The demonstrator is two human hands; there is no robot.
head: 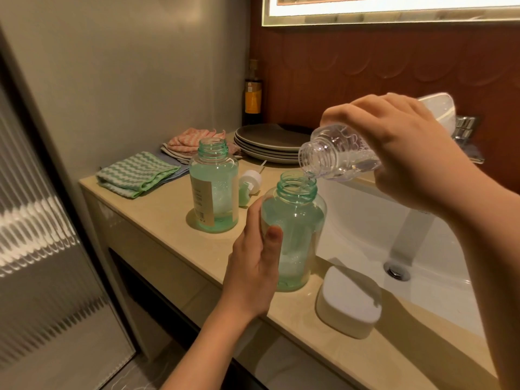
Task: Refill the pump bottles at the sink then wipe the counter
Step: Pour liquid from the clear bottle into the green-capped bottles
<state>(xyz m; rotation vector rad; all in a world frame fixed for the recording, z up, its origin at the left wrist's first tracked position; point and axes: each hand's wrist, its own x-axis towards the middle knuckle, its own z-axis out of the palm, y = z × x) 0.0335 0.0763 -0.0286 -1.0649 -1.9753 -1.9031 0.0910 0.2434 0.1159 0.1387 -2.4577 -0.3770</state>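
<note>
The near bottle (295, 235) is standing on the surface (157, 220), left of the sink (365, 220). The far bottle (213, 190) is standing behind it.

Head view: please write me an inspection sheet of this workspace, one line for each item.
Surface: beige counter, white sink set in it.
Job's things: near green bottle, open, under the mouth of the tilted clear bottle; far green bottle, open, upright; pump head lying beside it; folded green cloth.
Clutter: stacked plates, pink cloth, white box, dark bottle.
Hands: left hand holds near green bottle; right hand grips clear bottle.
Cables: nothing seen.
Surroundings: wood-panelled wall.
</note>
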